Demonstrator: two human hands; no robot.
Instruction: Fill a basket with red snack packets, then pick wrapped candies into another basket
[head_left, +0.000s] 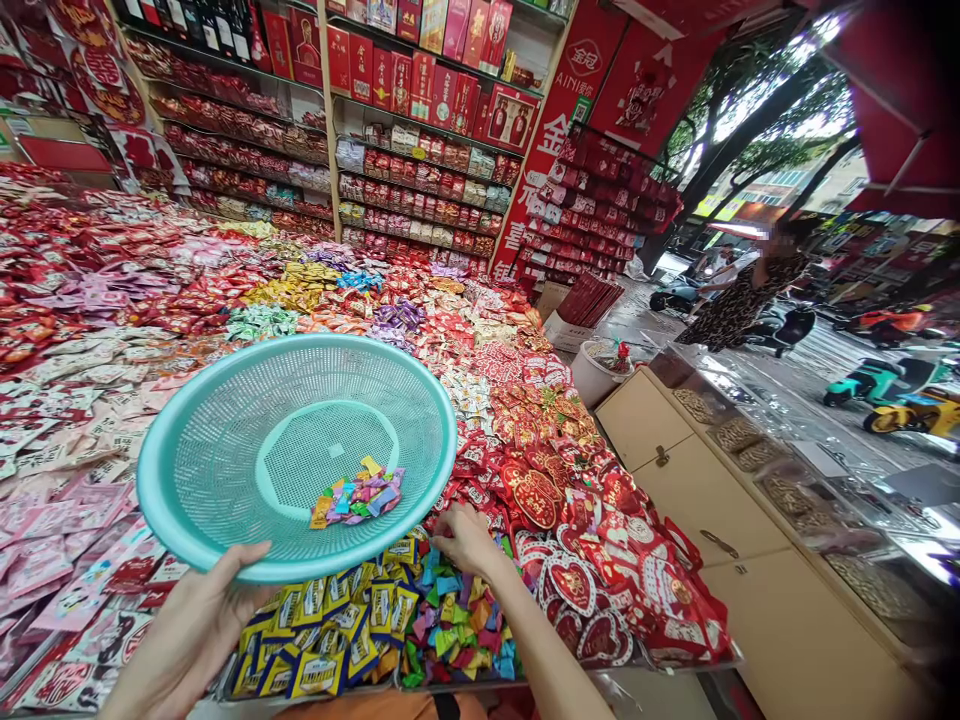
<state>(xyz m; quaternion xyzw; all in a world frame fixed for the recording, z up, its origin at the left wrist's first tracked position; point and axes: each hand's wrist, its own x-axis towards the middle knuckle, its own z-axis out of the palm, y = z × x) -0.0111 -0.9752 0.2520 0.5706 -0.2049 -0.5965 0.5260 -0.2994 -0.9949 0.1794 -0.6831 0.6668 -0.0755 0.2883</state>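
A round turquoise mesh basket [180, 400] is tilted over the candy display. A small heap of multicoloured wrapped candies [360, 495] lies in its lower right part. My left hand [206, 610] grips the basket's near rim, thumb over the edge, its other fingers hidden below. Just right of the basket, my right hand [463, 538] reaches to the far edge of a compartment of small colourful candies [469, 620], its fingers bent downward. What those fingertips hold, if anything, is hidden. Yellow and blue packets [319, 672] fill the compartment below the basket.
Red heart-shaped packets [574, 580] lie on the right, pink and white packets [45, 550] on the left. Stocked shelves [420, 130] stand behind. Beige cabinets [712, 500] border the right side. A person [750, 290] in a patterned dress is near parked scooters [862, 385].
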